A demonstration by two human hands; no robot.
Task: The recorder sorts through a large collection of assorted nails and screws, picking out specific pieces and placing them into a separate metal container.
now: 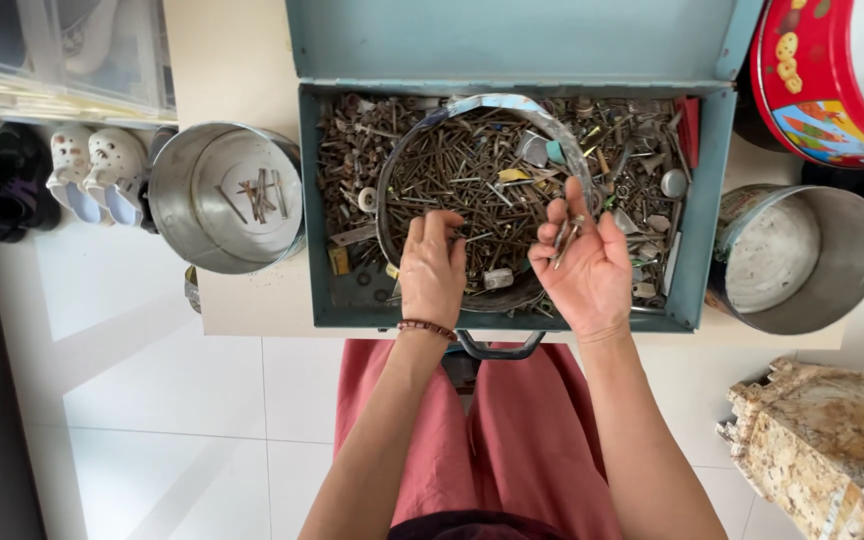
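Observation:
An open teal metal toolbox (704,230) sits on a low table, full of rusty nails, screws and small hardware. Inside it rests a round clear tray (497,102) heaped with nails. My left hand (432,272) lies palm down on the nails at the tray's near edge, fingers curled into the pile. My right hand (584,262) is palm up beside it, with several nails (564,236) gathered between thumb and fingers. A bead bracelet circles my left wrist.
A round metal tin (192,230) with a few nails in it stands left of the toolbox. Another metal tin (847,265), without nails, stands to the right, a red tin (817,75) behind it. Shoes lie at far left; a stone-patterned block (827,440) sits on the floor.

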